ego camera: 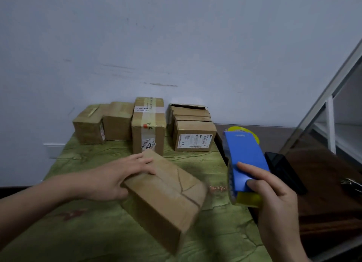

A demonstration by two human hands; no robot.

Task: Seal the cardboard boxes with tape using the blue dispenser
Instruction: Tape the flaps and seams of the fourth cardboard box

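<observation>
Cardboard box (164, 193) untaped

It sat skewed on the green table (94, 232), left hand (117, 177) resting straight-fingered on top; right hand (274, 193) gripped the blue dispenser (244, 159) beside it. Such light steadying might let it slide, dragging tape (249, 200) off the seam (191, 200)

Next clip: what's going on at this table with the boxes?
A person looks set to tape up a box. The left hand lies on top of the small cardboard box, which sits askew on the green table cover. The right hand grips the blue tape dispenser, held in the air to the box's right and clear of it. The flap seam looks bare of tape, though the picture is blurred. A row of other boxes stands by the wall.
</observation>
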